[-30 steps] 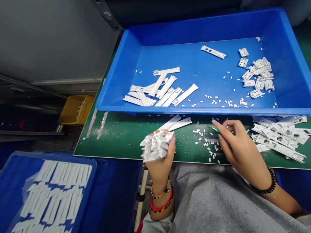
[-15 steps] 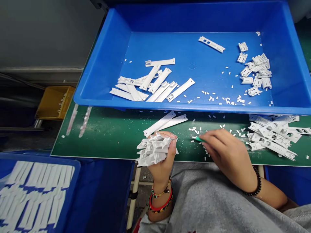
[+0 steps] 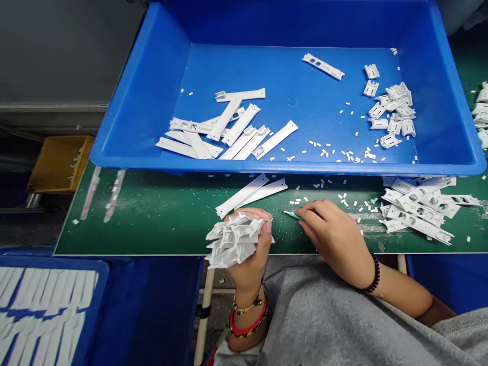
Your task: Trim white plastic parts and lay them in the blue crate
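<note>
From here I see the green table (image 3: 160, 223) running across the view, with the big blue tub (image 3: 290, 166) sitting on it. Inside the tub, long white strips (image 3: 278, 139) lie in a loose heap toward the left, short white clips (image 3: 390, 140) cluster toward the right, one slotted strip (image 3: 323, 66) lies on its own near the back, and tiny white chips are scattered on the floor between. Low on the left is a blue tray (image 3: 99, 292) with rows of flat white strips, and above it a yellow bin (image 3: 53, 165). On the table, in front of the tub's right part, slotted white pieces (image 3: 419, 221) are piled crisscross, and two plain strips (image 3: 244, 195) lie just beyond the left hand. That left hand (image 3: 255, 254) is closed around a bundle of white parts (image 3: 234, 241), their ends facing me. The right hand (image 3: 335, 239) pinches a small green tool (image 3: 293, 215) between thumb and fingers, its thin tip pointing toward the bundle but apart from it. The two hands are apart, and more tiny chips (image 3: 345, 202) dot the table beyond the right one.
</note>
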The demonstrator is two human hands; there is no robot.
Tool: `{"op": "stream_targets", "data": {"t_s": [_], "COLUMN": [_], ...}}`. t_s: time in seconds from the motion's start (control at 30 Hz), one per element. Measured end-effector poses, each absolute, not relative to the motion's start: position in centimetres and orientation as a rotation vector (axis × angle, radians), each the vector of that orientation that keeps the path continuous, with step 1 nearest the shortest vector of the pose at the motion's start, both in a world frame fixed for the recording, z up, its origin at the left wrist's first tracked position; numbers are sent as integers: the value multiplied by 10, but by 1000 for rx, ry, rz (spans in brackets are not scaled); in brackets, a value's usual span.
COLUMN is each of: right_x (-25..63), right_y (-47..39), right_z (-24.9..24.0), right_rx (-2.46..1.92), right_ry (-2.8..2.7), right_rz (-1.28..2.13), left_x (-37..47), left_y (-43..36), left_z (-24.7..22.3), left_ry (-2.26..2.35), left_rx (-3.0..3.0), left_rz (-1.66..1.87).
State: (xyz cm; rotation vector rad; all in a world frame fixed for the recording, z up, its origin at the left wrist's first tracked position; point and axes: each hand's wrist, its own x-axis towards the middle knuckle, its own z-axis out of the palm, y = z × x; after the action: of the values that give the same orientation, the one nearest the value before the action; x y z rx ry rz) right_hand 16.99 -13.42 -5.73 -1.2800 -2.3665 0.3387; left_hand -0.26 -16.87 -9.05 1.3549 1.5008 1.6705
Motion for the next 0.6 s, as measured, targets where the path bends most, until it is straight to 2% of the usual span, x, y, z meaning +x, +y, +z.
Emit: {"op": "stream_targets", "data": {"t_s": [0.2,0.4,0.5,0.6], "right_x": [187,220,225,226], "right_y": [-119,-154,-167,-163], "right_z": [-51,-21,-27,-41], "right_rx": [-1362,-1151,-1041,-1139], "right_ry": [-2285,-2412,-2560,-2534], "right_rz": [243,433,548,485], "left_x": [-3,-1,-1,0], "left_y": [-170,-170,-169,-170], "left_z": [-91,-91,-90,-91], "left_ry": [1462,1501,1508,1484], "left_rx": [1349,1354,1352,1343], "left_rz": [1690,1672,1668,1681]}}
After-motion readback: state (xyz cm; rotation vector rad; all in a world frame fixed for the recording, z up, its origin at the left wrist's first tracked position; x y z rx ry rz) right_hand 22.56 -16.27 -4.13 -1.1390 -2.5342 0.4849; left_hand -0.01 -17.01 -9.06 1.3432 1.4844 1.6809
